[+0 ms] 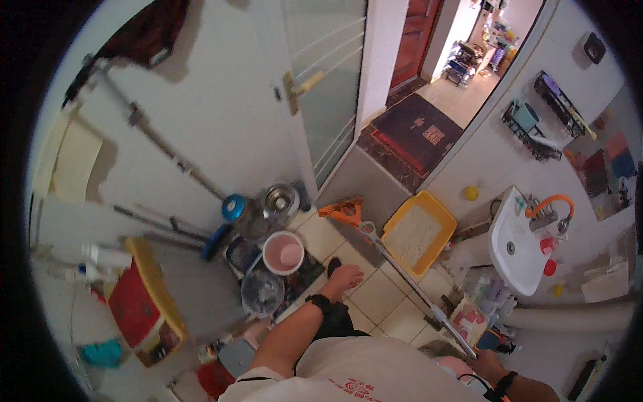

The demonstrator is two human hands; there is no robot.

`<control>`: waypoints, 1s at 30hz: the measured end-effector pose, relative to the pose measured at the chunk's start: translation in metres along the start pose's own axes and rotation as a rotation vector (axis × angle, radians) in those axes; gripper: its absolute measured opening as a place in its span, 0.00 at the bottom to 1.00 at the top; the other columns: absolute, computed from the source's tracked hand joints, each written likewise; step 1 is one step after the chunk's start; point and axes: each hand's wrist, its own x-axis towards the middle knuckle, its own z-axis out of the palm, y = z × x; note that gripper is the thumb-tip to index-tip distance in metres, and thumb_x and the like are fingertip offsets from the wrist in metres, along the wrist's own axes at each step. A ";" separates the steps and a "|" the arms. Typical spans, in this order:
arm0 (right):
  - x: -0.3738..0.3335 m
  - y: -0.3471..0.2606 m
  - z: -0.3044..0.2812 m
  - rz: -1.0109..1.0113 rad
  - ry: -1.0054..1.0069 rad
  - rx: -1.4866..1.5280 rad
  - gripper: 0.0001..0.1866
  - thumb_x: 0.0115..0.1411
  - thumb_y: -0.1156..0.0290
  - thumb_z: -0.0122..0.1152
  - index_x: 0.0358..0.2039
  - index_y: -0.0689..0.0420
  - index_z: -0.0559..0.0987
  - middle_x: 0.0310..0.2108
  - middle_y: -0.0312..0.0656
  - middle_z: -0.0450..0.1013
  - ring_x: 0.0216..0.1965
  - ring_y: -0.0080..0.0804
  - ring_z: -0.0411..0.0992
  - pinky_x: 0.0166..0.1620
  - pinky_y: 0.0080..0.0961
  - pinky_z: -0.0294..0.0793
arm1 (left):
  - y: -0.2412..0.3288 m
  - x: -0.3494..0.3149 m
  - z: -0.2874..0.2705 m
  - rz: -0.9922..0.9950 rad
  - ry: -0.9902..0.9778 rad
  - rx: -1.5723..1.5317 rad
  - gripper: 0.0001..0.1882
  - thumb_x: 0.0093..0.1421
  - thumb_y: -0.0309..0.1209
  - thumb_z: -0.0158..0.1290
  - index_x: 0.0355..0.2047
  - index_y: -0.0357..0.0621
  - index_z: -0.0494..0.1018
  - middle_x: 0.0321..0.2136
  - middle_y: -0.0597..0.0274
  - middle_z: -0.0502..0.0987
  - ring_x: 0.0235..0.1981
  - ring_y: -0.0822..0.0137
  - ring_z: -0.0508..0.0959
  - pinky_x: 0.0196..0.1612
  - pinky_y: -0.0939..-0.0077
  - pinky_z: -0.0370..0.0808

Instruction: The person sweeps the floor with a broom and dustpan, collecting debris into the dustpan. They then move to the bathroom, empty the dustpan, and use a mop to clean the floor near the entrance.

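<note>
My right hand [490, 367] is closed around the end of a long metal pole, at the lower right. The pole [415, 287] slants up and left across the tiled floor to an orange mop head [343, 212], which rests by the foot of the glass door. My left hand [345, 278] hangs in front of my body over the tiles, fingers stretched and apart, holding nothing. It is nearest to a pink-and-white bucket [282, 253], without touching it. A yellow tray [442, 216] filled with pale grains lies right of the pole.
A white sink [497, 258] with an orange hose juts from the right wall. Left of the bucket sits a clear basin [262, 293]. Other poles lean on the left wall. The frosted door [328, 87] stands beside a doorway with a dark mat [418, 134].
</note>
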 end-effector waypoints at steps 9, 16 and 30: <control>0.238 -0.255 -0.199 -0.248 -0.011 0.271 0.15 0.59 0.62 0.57 0.23 0.60 0.78 0.18 0.45 0.73 0.19 0.37 0.71 0.23 0.34 0.69 | 0.239 0.201 0.016 -0.247 -0.114 0.221 0.18 0.67 0.43 0.50 0.47 0.42 0.73 0.42 0.61 0.77 0.42 0.69 0.76 0.46 0.71 0.74; 0.500 -0.415 -0.384 -0.099 -0.122 1.287 0.13 0.61 0.67 0.53 0.21 0.59 0.72 0.16 0.41 0.68 0.17 0.33 0.68 0.23 0.35 0.68 | 0.427 0.384 0.093 -0.286 -0.276 0.457 0.20 0.69 0.47 0.48 0.50 0.45 0.71 0.42 0.60 0.77 0.44 0.67 0.76 0.48 0.66 0.75; 0.833 -0.482 -0.678 -0.150 0.228 0.505 0.05 0.54 0.68 0.63 0.28 0.55 0.83 0.26 0.39 0.79 0.31 0.34 0.79 0.33 0.31 0.77 | 0.663 0.696 0.180 -0.577 -0.480 0.116 0.17 0.69 0.44 0.49 0.44 0.43 0.71 0.33 0.65 0.74 0.32 0.69 0.76 0.34 0.76 0.76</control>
